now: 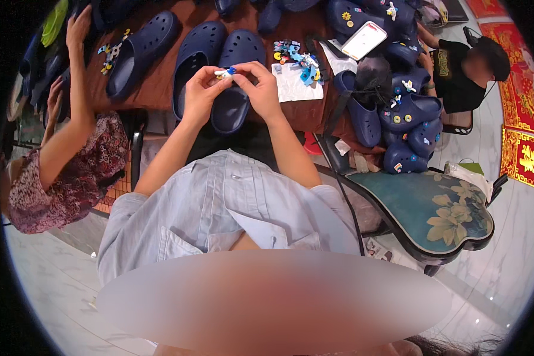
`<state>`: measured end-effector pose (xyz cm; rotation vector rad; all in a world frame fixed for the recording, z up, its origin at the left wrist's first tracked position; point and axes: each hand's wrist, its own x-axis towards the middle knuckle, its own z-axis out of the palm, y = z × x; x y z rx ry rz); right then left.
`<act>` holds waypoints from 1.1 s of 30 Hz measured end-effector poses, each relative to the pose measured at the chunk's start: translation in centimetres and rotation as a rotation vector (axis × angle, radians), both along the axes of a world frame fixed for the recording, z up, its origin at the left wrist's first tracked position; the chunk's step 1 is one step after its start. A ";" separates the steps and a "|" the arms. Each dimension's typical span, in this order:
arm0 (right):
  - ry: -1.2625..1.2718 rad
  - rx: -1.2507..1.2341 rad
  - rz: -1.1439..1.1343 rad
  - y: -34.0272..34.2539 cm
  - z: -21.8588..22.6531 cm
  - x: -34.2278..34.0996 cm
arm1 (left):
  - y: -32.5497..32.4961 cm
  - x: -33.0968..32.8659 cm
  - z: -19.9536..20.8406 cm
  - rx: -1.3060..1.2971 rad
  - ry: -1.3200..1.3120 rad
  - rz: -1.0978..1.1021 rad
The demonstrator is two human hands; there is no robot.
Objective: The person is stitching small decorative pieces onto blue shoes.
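Observation:
Between the fingertips of both my hands is a small white and blue shoe charm [224, 74]. My left hand [203, 89] pinches its white side, and my right hand [256, 86] has its fingers closed at the blue side. Under my hands lie two navy clogs with holes in their tops, a left clog [200, 44] and a right clog [230, 113], side by side with heels toward me. To the right, a heap of colourful charms [305, 65] rests on a white paper sheet [291, 90].
The table has a brown cloth [151, 98]. Another navy clog [142, 53] lies left beside more charms [111, 53]. Decorated clogs [403, 113] pile up at right, near a phone [365, 40]. A co-worker's arm [80, 89] reaches in at left; another person [469, 77] sits right, beyond a cushioned chair [421, 207].

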<state>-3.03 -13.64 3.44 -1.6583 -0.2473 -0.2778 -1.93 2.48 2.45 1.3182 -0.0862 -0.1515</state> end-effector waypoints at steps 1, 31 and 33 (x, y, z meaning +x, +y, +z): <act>0.025 0.035 -0.005 0.0 0.0 0.0 | -0.2 0.0 -0.1 -0.026 0.008 -0.006; 0.210 0.104 -0.266 -6.1 -2.7 9.4 | -6.8 4.2 -4.0 -0.526 0.450 -0.094; 0.225 0.090 -0.251 -5.9 -3.1 9.7 | -7.2 4.8 -4.5 -0.587 0.532 -0.080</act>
